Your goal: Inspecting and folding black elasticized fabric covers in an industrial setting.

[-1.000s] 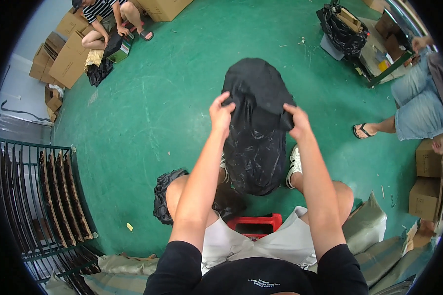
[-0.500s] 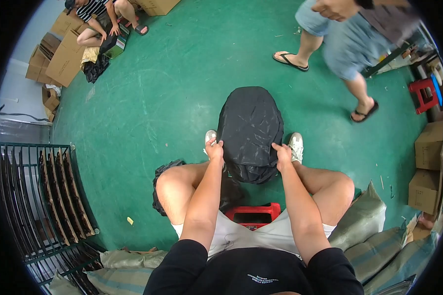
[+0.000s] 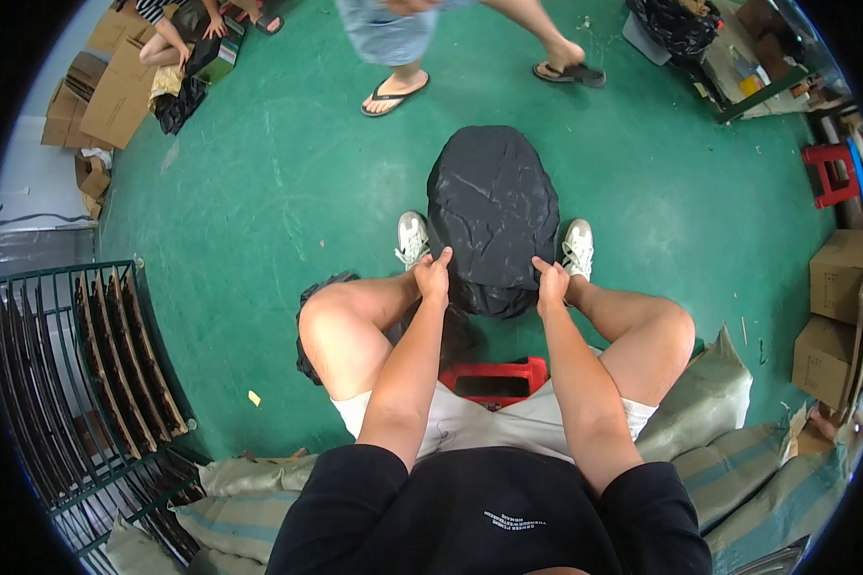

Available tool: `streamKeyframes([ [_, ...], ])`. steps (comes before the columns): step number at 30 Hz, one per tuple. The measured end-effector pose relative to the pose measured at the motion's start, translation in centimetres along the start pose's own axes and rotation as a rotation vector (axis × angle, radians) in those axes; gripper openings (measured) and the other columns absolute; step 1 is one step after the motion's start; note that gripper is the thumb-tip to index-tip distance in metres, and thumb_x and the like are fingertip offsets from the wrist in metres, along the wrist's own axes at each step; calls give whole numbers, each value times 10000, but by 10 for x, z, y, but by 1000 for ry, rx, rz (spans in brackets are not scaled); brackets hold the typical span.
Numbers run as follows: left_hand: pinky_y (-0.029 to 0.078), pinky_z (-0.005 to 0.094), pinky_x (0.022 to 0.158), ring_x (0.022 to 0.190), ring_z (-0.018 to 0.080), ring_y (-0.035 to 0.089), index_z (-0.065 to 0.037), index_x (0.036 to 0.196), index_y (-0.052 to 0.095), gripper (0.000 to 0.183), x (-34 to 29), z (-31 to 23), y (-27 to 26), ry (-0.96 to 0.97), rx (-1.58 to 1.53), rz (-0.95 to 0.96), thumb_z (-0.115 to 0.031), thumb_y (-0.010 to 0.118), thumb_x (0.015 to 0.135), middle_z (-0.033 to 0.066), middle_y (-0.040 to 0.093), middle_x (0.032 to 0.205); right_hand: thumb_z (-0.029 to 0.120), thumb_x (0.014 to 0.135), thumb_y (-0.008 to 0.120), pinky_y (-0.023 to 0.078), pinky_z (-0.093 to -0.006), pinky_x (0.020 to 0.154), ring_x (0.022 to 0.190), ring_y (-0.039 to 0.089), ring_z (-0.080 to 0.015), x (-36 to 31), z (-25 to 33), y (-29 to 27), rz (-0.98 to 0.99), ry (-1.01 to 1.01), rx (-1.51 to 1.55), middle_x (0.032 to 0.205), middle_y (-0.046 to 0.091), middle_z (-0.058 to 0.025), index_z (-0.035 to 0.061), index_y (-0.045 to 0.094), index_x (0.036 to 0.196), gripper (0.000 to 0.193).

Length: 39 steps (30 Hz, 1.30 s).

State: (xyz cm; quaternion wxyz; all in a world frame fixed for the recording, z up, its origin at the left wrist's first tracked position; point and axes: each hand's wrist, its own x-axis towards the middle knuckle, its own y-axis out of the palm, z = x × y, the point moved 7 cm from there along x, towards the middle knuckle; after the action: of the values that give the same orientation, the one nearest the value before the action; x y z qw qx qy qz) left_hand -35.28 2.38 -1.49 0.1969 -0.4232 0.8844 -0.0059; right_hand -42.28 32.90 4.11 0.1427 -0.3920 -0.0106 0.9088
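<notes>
A tall bundle covered in black plastic bag [image 3: 492, 196], rounded at its far end and creased on top, stands on the floor between my shoes. My left hand [image 3: 433, 276] is closed on its near left edge, thumb on top and the other fingers mostly out of sight. On the near right edge, my right hand [image 3: 550, 284] grips the same plastic in a like way. What lies inside the bag is hidden. Another crumpled black bag [image 3: 307, 368] shows beside and beneath my left knee.
I sit over a red plastic stool [image 3: 499, 379]. Stacked woven sacks [image 3: 240, 518] lie behind me, and a metal rack [image 3: 62, 269] stands left. A person in flip-flops [image 3: 395, 94] is beyond the bundle. Cartons [image 3: 839, 273] line the right; another person [image 3: 168, 43] sits far left.
The walking person has crossed from the right to just beyond the bundle. My view has shifted slightly; both hands keep hold of the black plastic, the left now with its thumb further over the edge.
</notes>
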Motion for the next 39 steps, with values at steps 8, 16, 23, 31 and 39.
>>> streamKeyframes([
  [8, 385, 283, 465, 498, 109, 481, -40, 778, 610, 342, -69, -2, 15, -288, 80, 16, -339, 680, 927, 14, 543, 628, 280, 908, 686, 500, -317, 686, 755, 599, -198, -1, -49, -26, -38, 119, -111, 1036, 652, -159, -129, 499, 1308, 602],
  [16, 428, 334, 564, 547, 169, 522, -23, 661, 575, 383, -86, -18, 14, -141, 426, 72, -286, 684, 917, 57, 556, 588, 342, 919, 637, 468, -401, 903, 1040, 635, -315, -2, -52, -37, -113, -40, -390, 1115, 668, -233, -99, 640, 1113, 481],
  [23, 496, 439, 861, 953, 367, 659, -17, 901, 702, 343, -89, -25, 10, -218, 684, 48, -358, 692, 868, 200, 701, 950, 382, 826, 720, 467, -462, 942, 1057, 621, -392, -9, -36, -44, -155, 60, -692, 1149, 646, -254, 33, 651, 1104, 451],
  [31, 429, 458, 987, 1183, 359, 530, -42, 1151, 565, 490, -113, -115, 33, 388, 866, -121, -214, 769, 740, 167, 560, 1262, 150, 702, 731, 417, -476, 950, 1109, 524, -386, -52, 52, -24, -380, -550, -792, 1131, 550, -197, 30, 522, 1125, 487],
  [39, 479, 451, 913, 1061, 319, 627, -81, 1104, 670, 354, -153, -165, 89, 239, 1176, 887, -287, 706, 819, 133, 631, 1173, 172, 842, 707, 522, -376, 784, 864, 646, -268, -102, 189, 69, 826, -802, -625, 965, 648, -136, 1, 598, 1087, 319],
])
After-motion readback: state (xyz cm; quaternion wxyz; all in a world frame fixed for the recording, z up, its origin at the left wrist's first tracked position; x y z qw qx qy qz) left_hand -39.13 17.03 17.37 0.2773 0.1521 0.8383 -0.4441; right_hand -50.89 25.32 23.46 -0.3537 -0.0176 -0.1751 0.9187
